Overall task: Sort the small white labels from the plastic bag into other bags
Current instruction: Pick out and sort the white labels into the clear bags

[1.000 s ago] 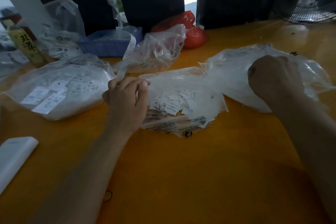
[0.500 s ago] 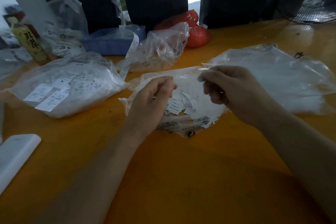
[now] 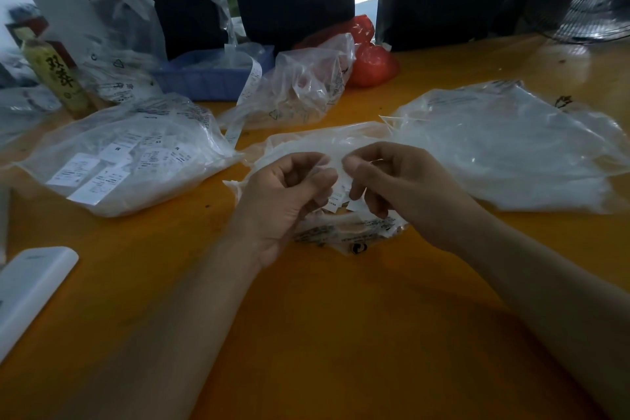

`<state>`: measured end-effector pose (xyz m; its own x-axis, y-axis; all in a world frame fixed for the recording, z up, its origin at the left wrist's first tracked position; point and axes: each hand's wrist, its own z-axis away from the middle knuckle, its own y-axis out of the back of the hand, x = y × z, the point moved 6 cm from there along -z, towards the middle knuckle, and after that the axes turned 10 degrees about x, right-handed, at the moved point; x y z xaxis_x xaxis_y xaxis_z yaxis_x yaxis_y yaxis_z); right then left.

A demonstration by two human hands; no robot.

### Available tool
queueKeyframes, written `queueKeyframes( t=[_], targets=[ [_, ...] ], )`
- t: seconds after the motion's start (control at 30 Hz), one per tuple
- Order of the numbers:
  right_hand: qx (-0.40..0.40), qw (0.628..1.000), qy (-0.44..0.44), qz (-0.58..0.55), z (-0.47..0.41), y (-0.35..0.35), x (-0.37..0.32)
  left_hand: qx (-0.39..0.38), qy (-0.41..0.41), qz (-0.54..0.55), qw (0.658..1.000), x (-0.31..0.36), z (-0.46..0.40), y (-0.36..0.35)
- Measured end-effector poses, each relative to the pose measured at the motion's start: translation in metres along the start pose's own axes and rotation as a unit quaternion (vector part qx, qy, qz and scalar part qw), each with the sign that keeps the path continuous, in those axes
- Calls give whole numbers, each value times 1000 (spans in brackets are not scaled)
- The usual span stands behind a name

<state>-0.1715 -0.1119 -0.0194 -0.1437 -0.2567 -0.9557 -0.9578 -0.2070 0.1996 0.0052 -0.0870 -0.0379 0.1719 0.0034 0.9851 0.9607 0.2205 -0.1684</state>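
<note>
At the centre of the frame, both hands meet over the source bag [image 3: 347, 235], a crumpled clear plastic bag lying on the orange desk [image 3: 324, 334]. The left hand [image 3: 289, 194] has its fingers curled, its grip seemingly narrow on the bag's film or a label, though I cannot tell which; the right hand [image 3: 392, 187] pinches what looks like a small white label [image 3: 341, 186] between thumb and forefinger, with more labels [image 3: 356, 204] loose in the bag just below. Sorting appears well under way rather than finished: the bag at middle left [image 3: 129, 160] already holds a good heap of printed labels, the wide bag at right [image 3: 511, 153] shows a pale white mass whose contents are too blurred to read, and the source bag is not yet emptied. Open desk lies across the whole lower half of the frame, so the arms have plenty of room toward the viewer. Tighter spots lie beyond: another clear bag [image 3: 300, 85] sits just behind the source bag, with a blue tray [image 3: 208, 78], a bottle [image 3: 58, 75] and a red bag [image 3: 371, 58] along the upper edge. A white device [image 3: 30, 286] lies at lower left, near the desk's edge.
</note>
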Motion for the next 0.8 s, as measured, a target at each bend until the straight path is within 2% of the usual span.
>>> queueKeyframes(
  t=[0.27,0.4,0.5,0.63,0.7,0.8],
  targets=[
    [37,992,56,102,0,-1,-3,-13,25,16,999,-1,1,-2],
    [72,985,72,138,-5,1,1,15,19,19,1000,1,1,2],
    [100,946,127,280,-10,2,-1,48,12,34,998,4,-2,9],
    [-7,875,150,461,-16,-23,10,63,1,65,996,7,-5,18],
    [-30,848,159,505,-14,-35,14,62,5,81,995,5,-6,18],
    [-23,826,196,528,-8,-43,10,55,16,138,989,3,-8,16]
  ],
)
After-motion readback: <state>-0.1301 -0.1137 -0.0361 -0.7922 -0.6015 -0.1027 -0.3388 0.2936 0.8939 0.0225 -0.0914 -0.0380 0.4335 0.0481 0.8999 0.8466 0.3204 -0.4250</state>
